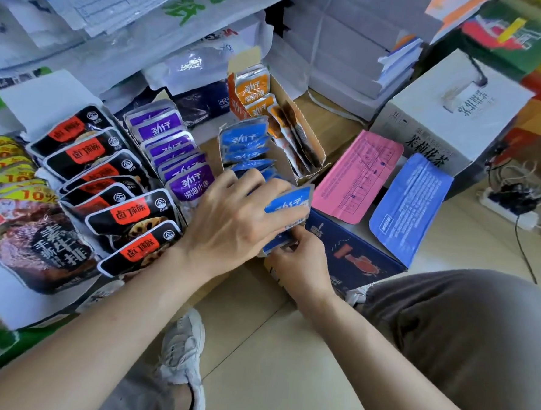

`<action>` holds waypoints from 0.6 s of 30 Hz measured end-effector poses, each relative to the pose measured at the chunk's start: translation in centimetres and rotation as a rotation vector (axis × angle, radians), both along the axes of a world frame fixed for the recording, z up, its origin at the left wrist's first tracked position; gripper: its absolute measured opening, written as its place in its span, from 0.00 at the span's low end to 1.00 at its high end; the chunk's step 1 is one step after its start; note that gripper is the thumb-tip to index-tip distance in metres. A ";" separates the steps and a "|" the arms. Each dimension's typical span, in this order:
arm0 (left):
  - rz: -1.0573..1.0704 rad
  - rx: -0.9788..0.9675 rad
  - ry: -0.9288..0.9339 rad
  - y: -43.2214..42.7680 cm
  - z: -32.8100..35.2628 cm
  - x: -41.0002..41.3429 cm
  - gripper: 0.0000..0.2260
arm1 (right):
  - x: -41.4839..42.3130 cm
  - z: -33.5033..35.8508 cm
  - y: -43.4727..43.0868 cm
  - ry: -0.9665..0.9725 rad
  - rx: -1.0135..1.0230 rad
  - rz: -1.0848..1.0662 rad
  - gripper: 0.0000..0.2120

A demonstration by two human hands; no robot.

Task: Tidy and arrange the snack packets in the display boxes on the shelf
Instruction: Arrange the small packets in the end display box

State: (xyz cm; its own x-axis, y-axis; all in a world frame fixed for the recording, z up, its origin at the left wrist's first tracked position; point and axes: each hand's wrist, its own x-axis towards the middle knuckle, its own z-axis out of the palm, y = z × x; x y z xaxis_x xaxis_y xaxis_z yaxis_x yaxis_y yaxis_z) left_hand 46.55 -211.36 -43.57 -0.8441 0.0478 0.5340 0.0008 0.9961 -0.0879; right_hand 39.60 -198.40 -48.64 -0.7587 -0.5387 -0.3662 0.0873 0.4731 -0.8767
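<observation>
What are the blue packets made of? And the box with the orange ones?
The blue packets look like thin, shiny plastic film, maybe foil-lined: their silvery edges catch the light and they bend easily. The box holding the orange packets looks like plain brown cardboard, with a dull surface and bent, torn edges.

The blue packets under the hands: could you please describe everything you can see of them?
The blue packets are glossy, foil-like pouches with white lettering, standing overlapped in one row, right of the purple packets and in front of the orange packets. The left hand grips the front few, while the right hand pinches their lower edge.
</observation>
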 end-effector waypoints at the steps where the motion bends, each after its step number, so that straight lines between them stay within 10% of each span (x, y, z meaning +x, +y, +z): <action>1: 0.007 -0.005 0.007 -0.2 -0.1 0.0 0.12 | -0.1 0.0 -0.1 -0.010 -0.001 0.026 0.15; 18: 0.094 -0.090 0.187 -1.1 -0.7 -0.7 0.11 | -1.0 -0.2 0.6 0.154 -0.011 0.110 0.20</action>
State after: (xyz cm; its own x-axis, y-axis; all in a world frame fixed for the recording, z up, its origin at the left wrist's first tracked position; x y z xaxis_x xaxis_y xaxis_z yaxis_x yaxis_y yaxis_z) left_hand 45.85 -212.43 -44.22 -0.7341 0.0279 0.6785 -0.1163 0.9792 -0.1661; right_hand 38.61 -197.75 -48.87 -0.7418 -0.6248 -0.2436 -0.1001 0.4623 -0.8811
